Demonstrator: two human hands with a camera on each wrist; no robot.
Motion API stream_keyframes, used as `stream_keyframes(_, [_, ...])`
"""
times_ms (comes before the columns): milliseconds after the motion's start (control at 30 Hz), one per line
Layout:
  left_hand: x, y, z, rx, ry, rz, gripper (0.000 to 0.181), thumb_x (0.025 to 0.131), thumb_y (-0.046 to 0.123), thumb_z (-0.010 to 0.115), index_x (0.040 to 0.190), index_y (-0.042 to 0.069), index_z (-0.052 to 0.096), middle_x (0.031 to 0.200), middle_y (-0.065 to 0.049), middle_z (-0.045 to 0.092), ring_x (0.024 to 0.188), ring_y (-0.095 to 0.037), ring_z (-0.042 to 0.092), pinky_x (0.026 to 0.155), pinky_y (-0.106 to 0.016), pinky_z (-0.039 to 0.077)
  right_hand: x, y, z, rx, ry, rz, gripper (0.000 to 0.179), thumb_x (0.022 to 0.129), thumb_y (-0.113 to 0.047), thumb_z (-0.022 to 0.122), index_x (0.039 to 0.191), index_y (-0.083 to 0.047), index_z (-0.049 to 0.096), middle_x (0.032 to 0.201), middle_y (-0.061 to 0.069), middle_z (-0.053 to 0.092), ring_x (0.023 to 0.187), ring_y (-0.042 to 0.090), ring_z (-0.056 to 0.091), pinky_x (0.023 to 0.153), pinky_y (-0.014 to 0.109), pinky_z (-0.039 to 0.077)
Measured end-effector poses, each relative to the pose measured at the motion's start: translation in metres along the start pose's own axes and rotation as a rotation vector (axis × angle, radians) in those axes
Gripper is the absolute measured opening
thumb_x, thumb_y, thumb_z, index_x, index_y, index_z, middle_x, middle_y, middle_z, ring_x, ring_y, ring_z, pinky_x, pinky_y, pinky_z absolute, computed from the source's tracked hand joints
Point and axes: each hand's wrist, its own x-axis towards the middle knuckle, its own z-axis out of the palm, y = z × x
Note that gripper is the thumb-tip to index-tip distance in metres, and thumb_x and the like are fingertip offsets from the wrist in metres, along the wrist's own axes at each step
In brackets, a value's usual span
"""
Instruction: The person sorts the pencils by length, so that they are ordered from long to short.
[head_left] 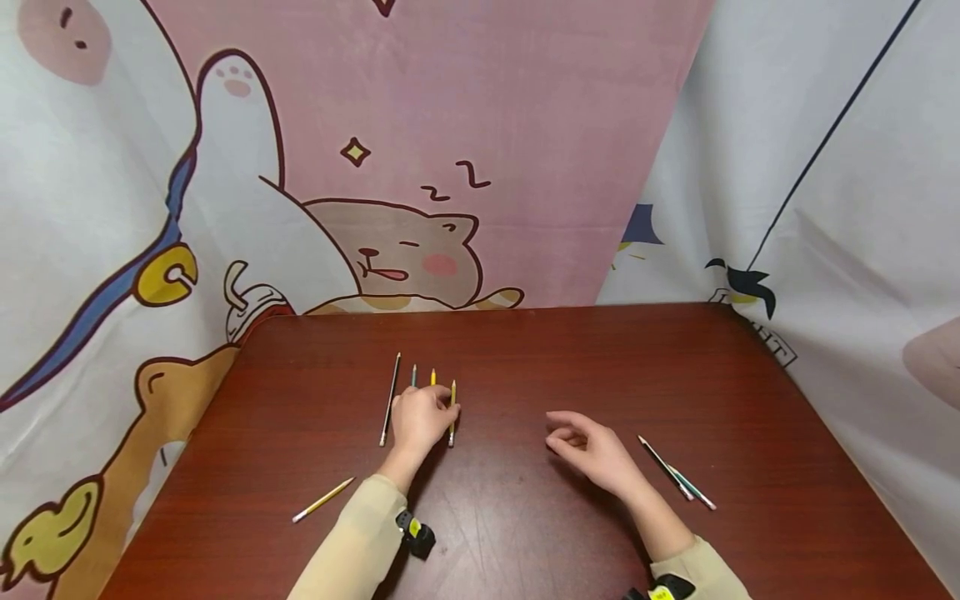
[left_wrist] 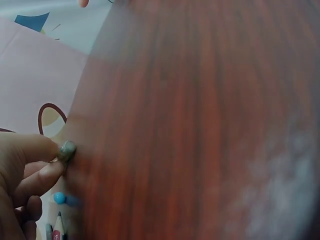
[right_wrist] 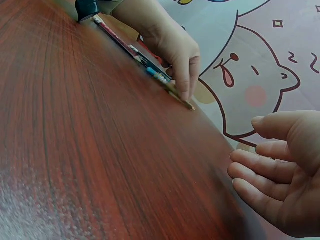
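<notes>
My left hand pinches a yellow pencil between thumb and fingers, at the right end of a row of upright-lying pencils on the table. The pencil's end pokes out from the fingertips in the left wrist view. Left of it in the row lie another yellow pencil, a blue one and a black one; the hand partly hides the yellow and blue ones. My right hand hovers over the table to the right, fingers relaxed and holding nothing; its palm side shows in the right wrist view.
A yellow pencil lies slanted at the left front of the dark red wooden table. Right of my right hand, a black pencil and a green pencil lie touching. A printed cloth hangs behind the table.
</notes>
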Motion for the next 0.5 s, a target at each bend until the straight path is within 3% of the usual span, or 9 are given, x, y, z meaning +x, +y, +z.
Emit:
stream_keyframes(200, [0.0006,0.0011,0.0016,0.058,0.019,0.029,0.016,0.072,0.026,0.085,0.085,0.019,0.080,0.063,0.009,0.067,0.070,-0.022,0.060,0.064,-0.039,0.041,-0.0007,0.0025,-0.0007,0.011,-0.002,0.012,0.037,0.089,-0.011,0.073,0.124,-0.001,0.064,0.090,0.000,0.073,0.082,0.015,0.069,0.075,0.030,0.054])
stream_keyframes(500, [0.0030,0.0011,0.0013,0.056,0.020,0.005,0.015,0.073,0.026,0.085,0.085,0.019,0.080,0.064,0.008,0.067,0.070,-0.022,0.059,0.064,-0.040,0.040,-0.0015,0.0046,-0.0024,0.016,-0.003,0.030,0.037,0.090,-0.012,0.073,0.125,-0.001,0.064,0.091,0.000,0.073,0.083,0.015,0.069,0.075,0.030,0.054])
